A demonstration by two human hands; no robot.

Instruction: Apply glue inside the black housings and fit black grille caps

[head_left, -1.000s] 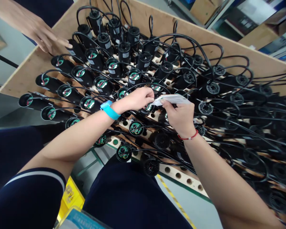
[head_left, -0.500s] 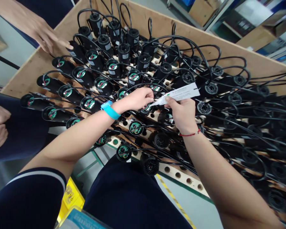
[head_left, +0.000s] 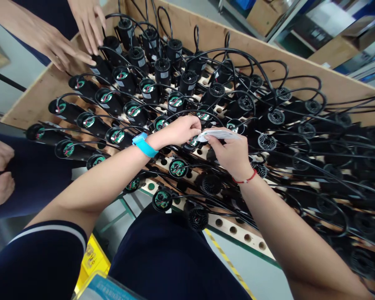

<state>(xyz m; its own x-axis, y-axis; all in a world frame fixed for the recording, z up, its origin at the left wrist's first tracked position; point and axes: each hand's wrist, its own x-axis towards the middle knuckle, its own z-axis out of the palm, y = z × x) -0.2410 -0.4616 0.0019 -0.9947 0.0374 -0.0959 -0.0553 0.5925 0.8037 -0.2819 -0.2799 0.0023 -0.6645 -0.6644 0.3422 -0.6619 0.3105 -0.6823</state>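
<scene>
My right hand [head_left: 233, 152] is closed around a white squeeze tube [head_left: 221, 134], whose narrow end points left toward my left hand. My left hand [head_left: 186, 128], with a blue band at the wrist, has its fingers pinched together over a black cylindrical housing; whatever they hold is hidden. Inside that housing a green circuit board [head_left: 193, 142] shows partly, just below my left fingertips and by the tube's tip. Close by stand more open black housings with green boards, such as one nearer me [head_left: 178, 168] and another behind [head_left: 176, 101].
A wooden crate wall [head_left: 253, 46] runs behind many black housings and looped black cables [head_left: 268, 75]. A co-worker's hands [head_left: 54, 43] touch or hover by housings at upper left; other hands [head_left: 0, 166] show at the left edge. A yellow bin [head_left: 95, 260] sits low.
My right hand has moved slightly left and turned the tube, so it looks shorter. My left hand stays in place. A co-worker's second hand has come in at upper left.
</scene>
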